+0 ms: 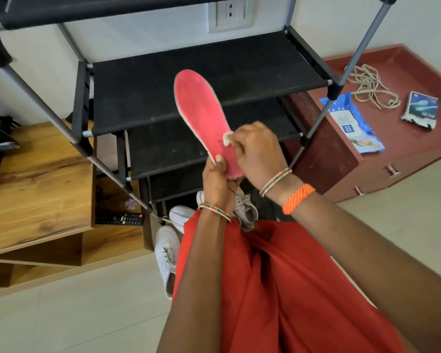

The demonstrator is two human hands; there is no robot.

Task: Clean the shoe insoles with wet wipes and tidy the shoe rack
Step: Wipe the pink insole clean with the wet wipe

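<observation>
I hold a pink insole (pixel 200 108) upright in front of the black shoe rack (pixel 209 80). My left hand (pixel 218 179) grips its heel end from below, thumb on the pink face. My right hand (pixel 259 149) pinches a small white wet wipe (pixel 227 138) and presses it against the lower part of the insole. The blue wet wipe pack (pixel 351 123) lies on the red-brown cabinet (pixel 405 149) to the right. White sneakers (pixel 167 253) stand on the floor at the foot of the rack, partly hidden by my arms and red clothing.
Beige laces (pixel 369 85) and a small printed packet (pixel 421 109) lie on the cabinet top. A wooden unit (pixel 36 179) stands to the left, with a black remote (pixel 119 218) on its lower shelf. A wall socket (pixel 231 14) is behind the rack. The floor is pale tile.
</observation>
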